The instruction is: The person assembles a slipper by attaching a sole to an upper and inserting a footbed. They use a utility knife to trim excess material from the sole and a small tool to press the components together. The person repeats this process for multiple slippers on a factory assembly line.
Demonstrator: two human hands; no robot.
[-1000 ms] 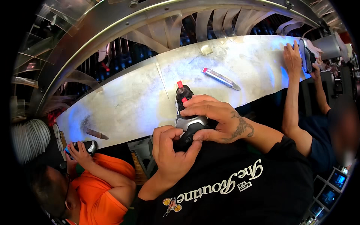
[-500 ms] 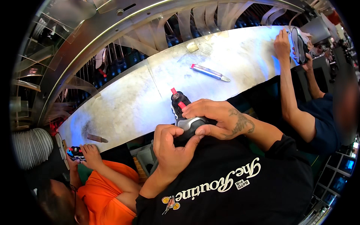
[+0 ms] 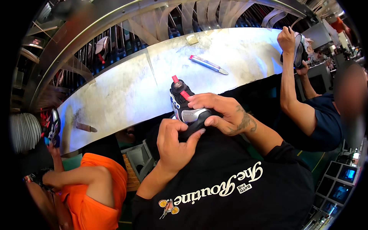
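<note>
Close to my chest I hold a black and silver shoe (image 3: 188,113) with red tabs at its upper end, which points away from me over the bench edge. My left hand (image 3: 172,142) pinches the shoe's near black end, thumb and bent fingers pressed on its edge. On the other side my right hand (image 3: 226,115) grips the shoe, its fingers along the silver side and its thumb on the black end. Both thumbs press near each other there. The shoe's underside is hidden.
A pale bench (image 3: 126,92) curves ahead, bearing a red-ended bladed tool (image 3: 209,65), a brown blade-like piece (image 3: 86,127) and a small yellowish block (image 3: 192,39). Beyond hang clear plastic strips (image 3: 207,15). Co-workers on both sides handle shoes, one dark and red (image 3: 53,126), one grey (image 3: 299,50).
My hands keep nearly the same grip on the shoe; the view has shifted slightly. The orange-clad co-worker's shoe has moved to the bench's far left end, one hand drawn back.
</note>
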